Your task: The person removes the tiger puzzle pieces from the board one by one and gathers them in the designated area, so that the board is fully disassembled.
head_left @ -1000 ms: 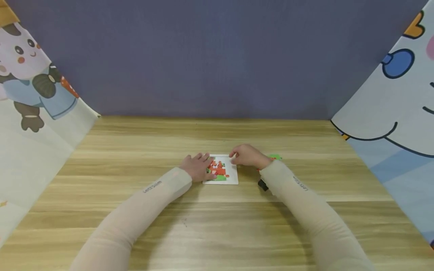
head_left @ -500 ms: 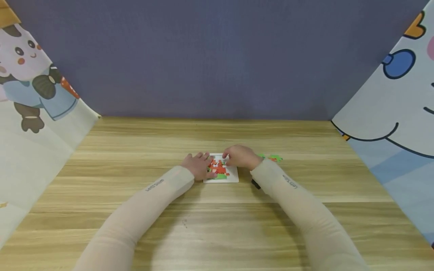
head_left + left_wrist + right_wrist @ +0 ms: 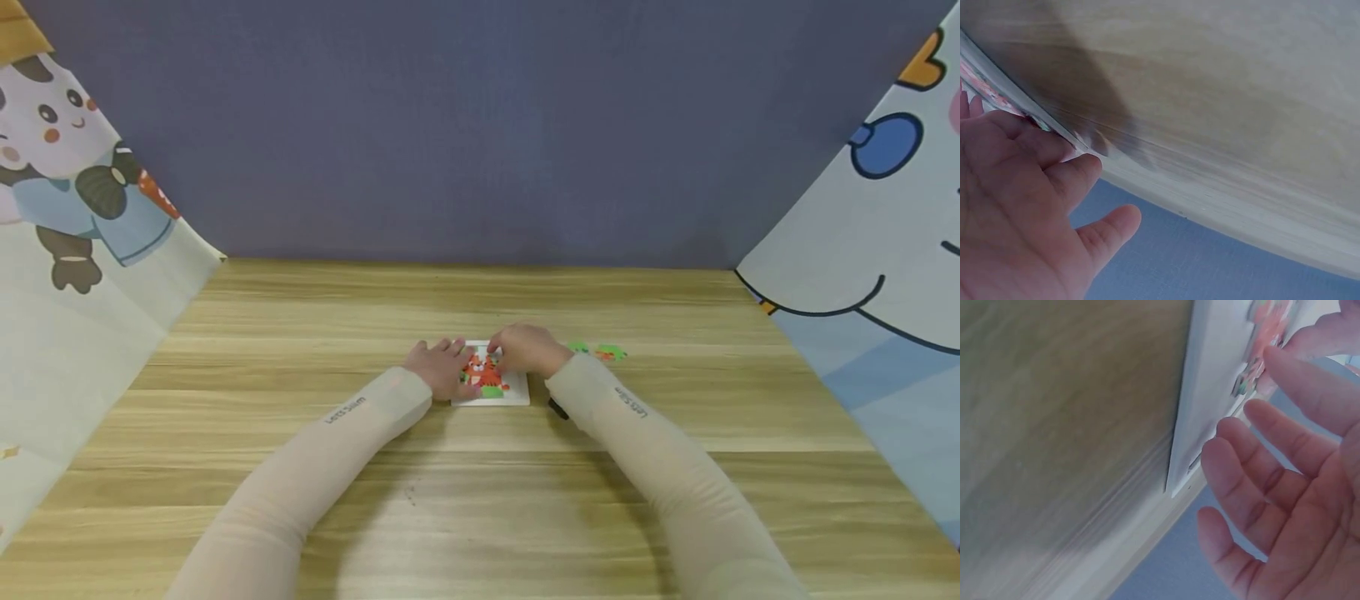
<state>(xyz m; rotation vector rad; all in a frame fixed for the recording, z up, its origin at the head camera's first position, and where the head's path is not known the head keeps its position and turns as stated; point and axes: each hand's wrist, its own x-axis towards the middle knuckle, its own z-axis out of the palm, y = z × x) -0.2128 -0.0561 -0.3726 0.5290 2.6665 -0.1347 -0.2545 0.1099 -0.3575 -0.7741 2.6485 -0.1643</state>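
Note:
My left hand rests on the left side of a white puzzle board, its fingers spread. On the board lies a partly assembled orange tiger picture with green at its lower edge. From the right, my right hand reaches over the board's upper right. Its thumb and index finger come together at a puzzle piece, coloured red and green, and pinch it; the index finger partly hides the contact. The other right fingers are loosely bent. In the left wrist view, the left palm covers most of the board.
Loose green and orange puzzle pieces lie right of the board, near the right wrist. A small black object shows by the right cuff. The wooden table ends at a dark blue panel behind.
My right hand has moved left from the board's upper right edge over the tiger picture, uncovering more of the loose pieces. My left hand has stayed on the board.

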